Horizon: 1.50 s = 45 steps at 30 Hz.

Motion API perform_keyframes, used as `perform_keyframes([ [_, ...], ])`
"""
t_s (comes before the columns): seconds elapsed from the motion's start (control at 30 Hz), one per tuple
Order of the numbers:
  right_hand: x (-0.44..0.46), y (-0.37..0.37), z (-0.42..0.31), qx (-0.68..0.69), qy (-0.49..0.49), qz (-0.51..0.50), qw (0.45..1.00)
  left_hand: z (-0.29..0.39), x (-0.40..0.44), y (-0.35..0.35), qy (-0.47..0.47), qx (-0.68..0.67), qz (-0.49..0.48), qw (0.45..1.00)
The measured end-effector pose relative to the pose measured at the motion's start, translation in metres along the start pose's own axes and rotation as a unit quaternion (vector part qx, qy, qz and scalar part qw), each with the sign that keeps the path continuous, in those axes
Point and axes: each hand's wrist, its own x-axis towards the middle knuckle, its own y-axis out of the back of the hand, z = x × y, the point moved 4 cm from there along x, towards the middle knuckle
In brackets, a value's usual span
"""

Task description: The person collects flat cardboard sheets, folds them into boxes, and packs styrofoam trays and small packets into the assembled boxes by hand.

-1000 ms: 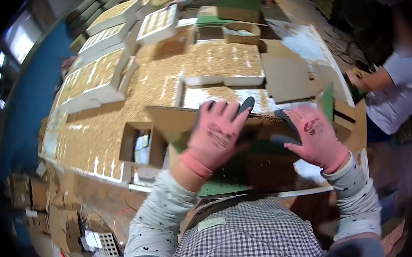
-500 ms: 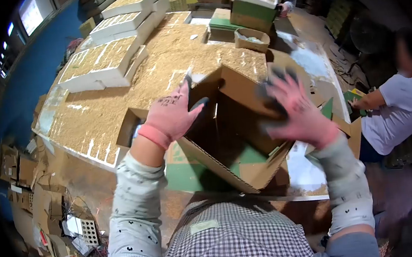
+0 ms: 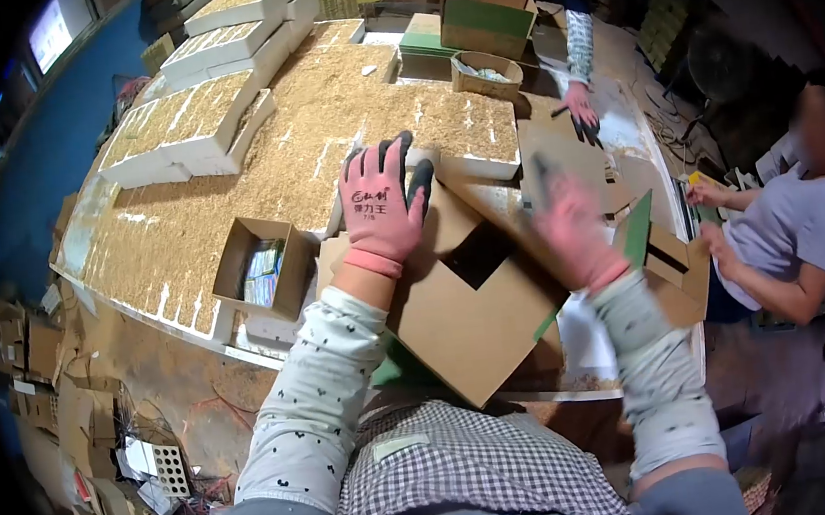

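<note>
A brown cardboard box (image 3: 476,336) sits tilted corner-on in front of my body. Its flaps lie folded over, leaving a dark square gap near the middle. My left hand (image 3: 379,206), in a pink glove with black fingertips, rests along the box's upper left side, fingers stretched out and thumb apart. On the other side, my right hand (image 3: 576,235) is smeared by motion near a raised flap (image 3: 492,204); its fingers do not show clearly. Left of the box stands a small open carton (image 3: 258,274) with colourful packets inside.
White foam trays (image 3: 208,128) filled with tan grainy material cover the table's left and are stacked at the back. A co-worker's gloved hand (image 3: 578,111) touches cardboard across the table. Another person (image 3: 790,218) sits at right. A green-brown box (image 3: 488,23) stands behind.
The box's open interior is now mostly covered by folded flaps. My left hand has moved right and its fingers have straightened upward. Across the table, the white tray no longer shows on the green-brown box.
</note>
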Motion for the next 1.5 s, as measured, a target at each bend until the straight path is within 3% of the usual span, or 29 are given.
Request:
perform_keyframes([
  [0.03, -0.013, -0.002, -0.046, 0.011, 0.046, -0.008, 0.999, -0.010, -0.008, -0.014, 0.040, 0.067, -0.085, 0.993],
  [0.07, -0.026, -0.004, -0.071, 0.128, -0.072, -0.263, 0.954, -0.020, -0.019, -0.026, 0.080, 0.132, -0.172, 0.973],
  [0.1, -0.025, -0.004, -0.062, 0.189, -0.084, -0.326, 0.923, -0.023, -0.026, -0.024, 0.172, 0.093, -0.393, 0.898],
  [0.13, -0.028, -0.004, -0.044, 0.250, -0.095, -0.388, 0.882, -0.027, -0.029, -0.020, 0.149, 0.076, -0.366, 0.915],
  [0.17, -0.036, -0.003, -0.019, 0.440, -0.226, -0.388, 0.778, -0.025, -0.027, 0.002, 0.117, 0.039, -0.324, 0.938],
  [0.2, -0.042, -0.004, 0.007, 0.601, -0.342, -0.365, 0.623, -0.022, -0.024, 0.028, 0.083, 0.004, -0.278, 0.957],
  [0.23, -0.044, 0.004, 0.040, 0.537, -0.291, -0.282, 0.740, -0.027, -0.024, 0.053, 0.064, -0.120, -0.143, 0.980],
  [0.27, -0.048, 0.013, 0.055, 0.461, -0.232, -0.191, 0.835, -0.044, -0.028, 0.058, -0.002, -0.264, -0.015, 0.964],
  [0.3, -0.047, 0.029, 0.048, 0.511, -0.211, -0.107, 0.826, -0.053, -0.030, 0.048, 0.073, -0.455, 0.015, 0.887],
  [0.33, -0.044, 0.054, 0.041, 0.557, -0.192, -0.023, 0.808, -0.067, -0.041, 0.021, 0.211, -0.671, -0.034, 0.710],
  [0.37, -0.034, 0.079, 0.018, 0.429, -0.112, -0.064, 0.894, -0.080, -0.055, -0.005, 0.365, -0.811, 0.003, 0.456],
  [0.4, -0.024, 0.090, -0.012, 0.287, -0.028, -0.100, 0.952, -0.100, -0.062, -0.027, 0.416, -0.795, 0.028, 0.440],
  [0.43, -0.013, 0.080, -0.036, 0.243, 0.086, -0.113, 0.960, -0.124, -0.071, -0.045, 0.431, -0.706, 0.053, 0.559],
  [0.47, -0.018, 0.049, -0.045, 0.219, 0.080, -0.191, 0.954, -0.151, -0.078, -0.061, 0.441, -0.574, 0.081, 0.685],
  [0.5, -0.029, 0.017, -0.056, 0.166, 0.114, -0.237, 0.951, -0.175, -0.090, -0.072, 0.456, -0.457, 0.104, 0.756],
  [0.6, -0.034, -0.002, -0.064, 0.125, 0.124, -0.288, 0.941, -0.201, -0.127, -0.092, 0.499, -0.290, 0.129, 0.806],
  [0.7, -0.032, -0.006, -0.055, 0.145, 0.109, -0.288, 0.940, -0.190, -0.138, -0.106, 0.555, -0.202, 0.131, 0.796],
  [0.87, -0.030, -0.014, -0.045, 0.204, 0.105, -0.263, 0.937, -0.286, -0.144, -0.158, 0.787, -0.269, 0.141, 0.537],
  [0.93, -0.027, -0.012, -0.045, 0.198, 0.096, -0.268, 0.938, -0.278, -0.131, -0.152, 0.833, -0.080, 0.131, 0.531],
  [0.97, -0.028, -0.013, -0.045, 0.199, 0.089, -0.273, 0.937, -0.266, -0.127, -0.147, 0.816, -0.067, 0.127, 0.560],
  [1.0, -0.028, -0.015, -0.045, 0.197, 0.085, -0.273, 0.938, -0.265, -0.130, -0.150, 0.769, -0.085, 0.169, 0.611],
  [1.1, -0.024, -0.019, -0.048, 0.178, 0.089, -0.291, 0.936, -0.285, -0.142, -0.169, 0.699, -0.185, 0.174, 0.668],
  [1.13, -0.023, -0.019, -0.050, 0.171, 0.095, -0.303, 0.933, -0.287, -0.135, -0.168, 0.636, -0.311, 0.220, 0.671],
  [1.23, -0.020, -0.019, -0.048, 0.176, 0.080, -0.326, 0.925, -0.271, -0.110, -0.130, 0.657, -0.354, 0.224, 0.627],
  [1.27, -0.022, -0.020, -0.046, 0.182, 0.074, -0.332, 0.923, -0.275, -0.107, -0.129, 0.622, -0.418, 0.257, 0.610],
  [1.33, -0.021, -0.020, -0.050, 0.170, 0.099, -0.337, 0.921, -0.289, -0.098, -0.122, 0.621, -0.530, 0.217, 0.536],
  [1.4, -0.019, -0.013, -0.055, 0.158, 0.113, -0.317, 0.928, -0.279, -0.083, -0.103, 0.571, -0.578, 0.189, 0.552],
  [1.43, -0.015, -0.010, -0.056, 0.150, 0.115, -0.290, 0.938, -0.245, -0.056, -0.067, 0.519, -0.573, 0.183, 0.607],
  [1.5, -0.012, -0.006, -0.056, 0.138, 0.123, -0.268, 0.945, -0.203, -0.034, -0.016, 0.446, -0.601, 0.142, 0.647],
])
